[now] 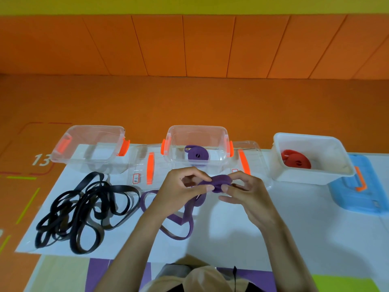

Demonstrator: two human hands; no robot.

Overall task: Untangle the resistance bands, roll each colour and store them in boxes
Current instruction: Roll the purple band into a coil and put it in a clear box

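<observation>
Both hands hold a partly rolled purple band (pixel 219 182) above the white sheet (pixel 263 234). My left hand (pixel 181 186) pinches the roll from the left, and my right hand (pixel 244 192) grips it from the right. The band's loose tail (pixel 181 226) trails down in loops on the sheet. A rolled purple band (pixel 196 155) lies in the middle clear box (pixel 226 142). Rolled red bands (pixel 296 160) lie in the white box (pixel 311 175) on the right. A tangled heap of black bands (pixel 84 211) rests on the sheet at the left.
An empty clear box (pixel 63 152) with orange latches stands at the back left. Two clear lids (pixel 143 163) (pixel 252 152) with orange handles lie beside the boxes. A blue lid (pixel 357 186) lies at the far right. The floor around is orange matting.
</observation>
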